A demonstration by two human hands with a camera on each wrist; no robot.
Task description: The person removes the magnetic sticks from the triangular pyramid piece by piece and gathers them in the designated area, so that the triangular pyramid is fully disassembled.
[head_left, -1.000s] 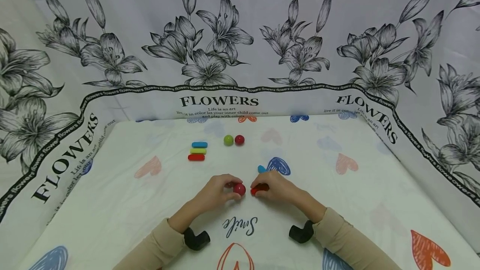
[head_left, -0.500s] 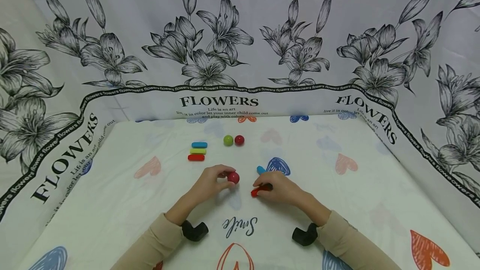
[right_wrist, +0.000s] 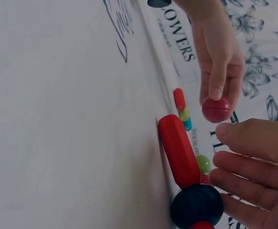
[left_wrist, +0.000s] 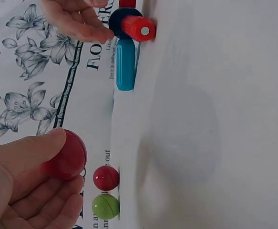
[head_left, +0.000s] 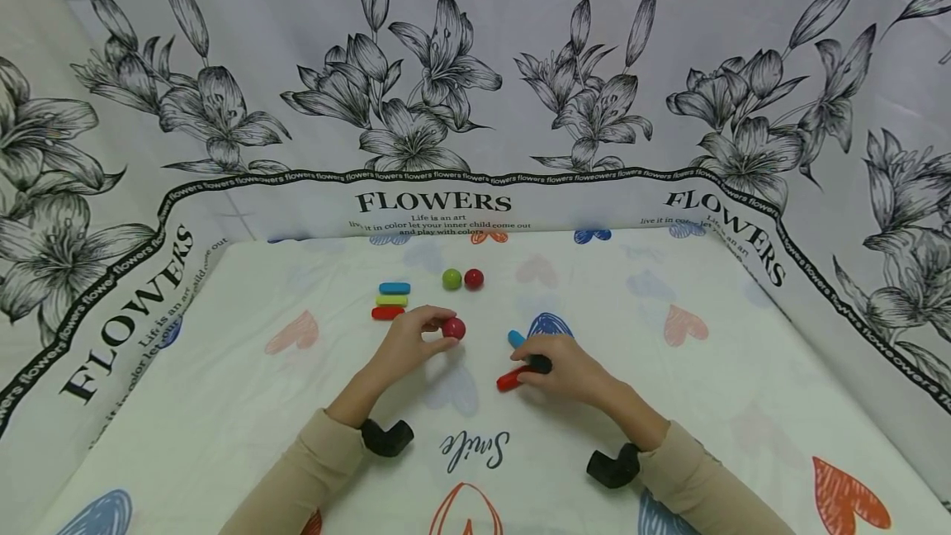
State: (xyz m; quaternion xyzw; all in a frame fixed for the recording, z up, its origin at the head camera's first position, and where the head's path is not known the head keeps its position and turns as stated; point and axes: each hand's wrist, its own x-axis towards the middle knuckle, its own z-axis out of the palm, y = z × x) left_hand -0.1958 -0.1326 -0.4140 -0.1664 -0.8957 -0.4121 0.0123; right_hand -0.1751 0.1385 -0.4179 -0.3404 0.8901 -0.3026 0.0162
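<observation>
My left hand pinches a red ball between thumb and fingers, over the cloth to the right of the loose rods. In the left wrist view the ball shows a seam around it. A dark ball joins a red rod, a blue rod and another red rod on its far side. The nearer red rod's end bears a silvery dot. My right hand is beside this dark ball, its thumb and fingers spread apart and a fingertip right at the ball.
At the back left lie a blue rod, a yellow-green rod and a red rod in a stack of rows. Beside them are a green ball and a second red ball. Printed cloth covers the table.
My left hand has carried the red ball away from the rods, toward the back left. My right hand has drawn back slightly and loosened, uncovering the dark ball and more of the red rod.
</observation>
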